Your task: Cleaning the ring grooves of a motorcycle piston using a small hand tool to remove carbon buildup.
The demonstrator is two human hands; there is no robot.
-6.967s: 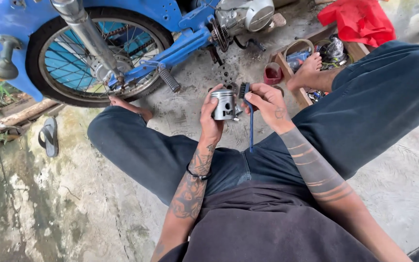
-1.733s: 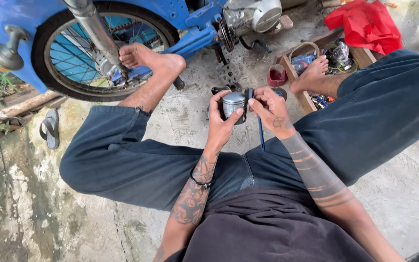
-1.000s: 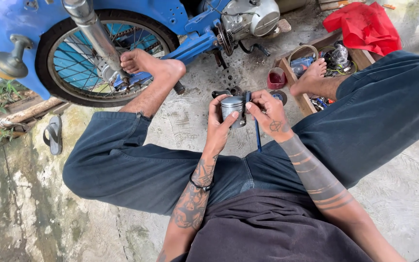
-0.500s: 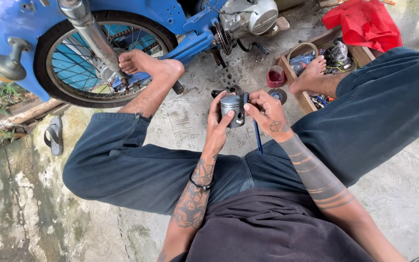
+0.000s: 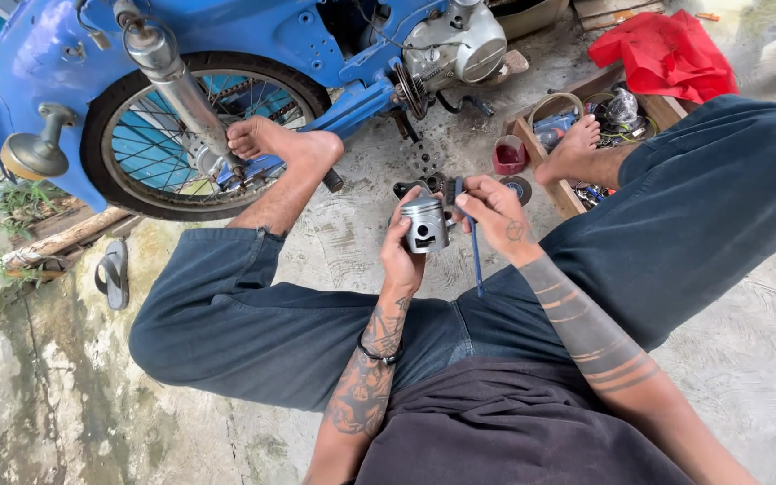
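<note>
The piston (image 5: 425, 224), a short silver metal cylinder with a flat crown and a dark cut-out in its skirt, sits upright above the person's lap, over the concrete floor (image 5: 756, 296) in front of the blue motorbike (image 5: 226, 54). The left hand (image 5: 403, 254) wraps it from behind, fingers curled closed round the skirt. The right hand (image 5: 493, 216) is pinched shut on a blue-handled brush (image 5: 473, 250), whose head touches the piston's side and whose handle points down.
</note>
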